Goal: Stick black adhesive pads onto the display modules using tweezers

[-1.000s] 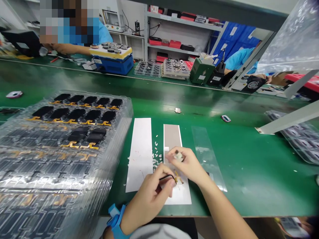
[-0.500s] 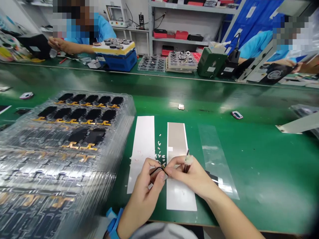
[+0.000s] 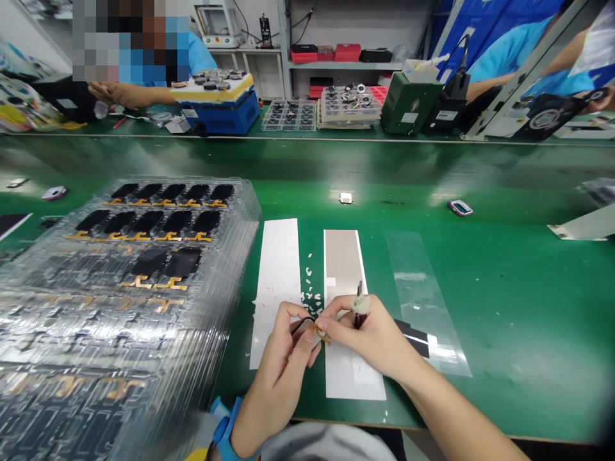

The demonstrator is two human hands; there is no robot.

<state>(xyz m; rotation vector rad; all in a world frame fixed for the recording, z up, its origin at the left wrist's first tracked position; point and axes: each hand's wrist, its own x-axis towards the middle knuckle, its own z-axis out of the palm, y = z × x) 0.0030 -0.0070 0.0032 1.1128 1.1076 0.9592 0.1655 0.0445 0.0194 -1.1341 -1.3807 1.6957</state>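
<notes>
Between thumb and fingers, my left hand [image 3: 284,358] grips a small display module [image 3: 303,328] with a dark edge and an orange flex cable [image 3: 321,331]. The fingertips of my right hand [image 3: 368,333] pinch at that cable. Tucked in the same right hand is a pair of tweezers [image 3: 359,291], its end wrapped in pale material. Below my hands lies a strip sheet [image 3: 342,253], grey-beige above and white below. A white strip [image 3: 278,262] lies to its left, with small white scraps [image 3: 310,298] scattered between the two.
Stacked clear trays [image 3: 230,256] with black display modules [image 3: 147,224] fill the left. A clear film [image 3: 420,282] with dark pieces [image 3: 413,338] lies right. Small devices [image 3: 460,207] rest farther back. Across the bench, co-workers sit behind a blue box [image 3: 225,112] and a green box [image 3: 408,102].
The orange flex cable now shows more openly, bent over the display module beneath my right fingertips. My hands stay close together; the whole view has shifted slightly.
</notes>
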